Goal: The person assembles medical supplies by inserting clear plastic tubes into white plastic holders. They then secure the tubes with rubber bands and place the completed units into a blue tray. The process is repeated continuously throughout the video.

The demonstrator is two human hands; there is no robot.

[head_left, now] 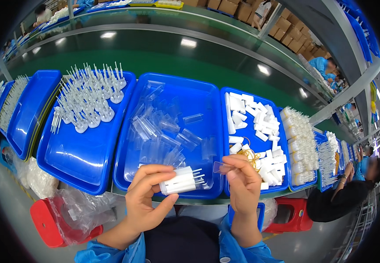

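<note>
My left hand [148, 197] grips a small bundle of white plastic tubes with thin rods [179, 181], the rods pointing right. A clear plastic sleeve seems to lie around part of the bundle. Between thumb and fingers, my right hand [244, 179] pinches a small clear plastic piece [219, 167], apart from the bundle. Both hands are over the front edge of a blue tray [212, 98] that holds many loose clear plastic sleeves [148, 125]. Behind my right hand, another blue tray [288, 173] holds white plastic pieces [267, 125] and yellow rubber bands [252, 156].
On the left, a blue tray [73, 153] carries upright white stemmed parts [87, 98]. More trays line the bench on both sides. Behind runs a green conveyor [163, 57]. Red stools [51, 223] stand below, one under clear plastic bags. A person in dark clothing [337, 197] sits at right.
</note>
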